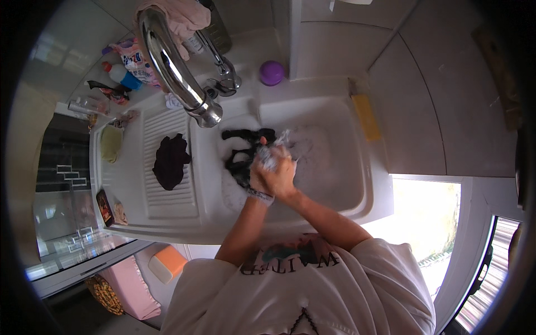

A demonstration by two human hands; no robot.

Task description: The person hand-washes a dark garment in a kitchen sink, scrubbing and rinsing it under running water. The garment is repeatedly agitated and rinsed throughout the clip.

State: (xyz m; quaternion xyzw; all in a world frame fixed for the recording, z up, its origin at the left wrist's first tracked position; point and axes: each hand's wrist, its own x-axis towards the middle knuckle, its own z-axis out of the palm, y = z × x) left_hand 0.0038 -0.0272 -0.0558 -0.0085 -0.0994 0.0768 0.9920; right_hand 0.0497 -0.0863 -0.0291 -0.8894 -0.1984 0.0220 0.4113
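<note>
My left hand and my right hand press together over the basin of a white laundry sink. Between them is a wet, light greyish cloth, bunched and soapy; its full shape is hidden by my fingers. A band circles my left wrist. Beneath and to the left of my hands, a dark wet garment lies in sudsy water. Another dark, crumpled garment rests on the ribbed washboard at the left.
A curved chrome faucet arches over the sink's left side, with a pink cloth on it. Behind stand a purple ball-shaped object, a detergent bag and a bottle. A yellow bar lies on the right rim, a phone at left.
</note>
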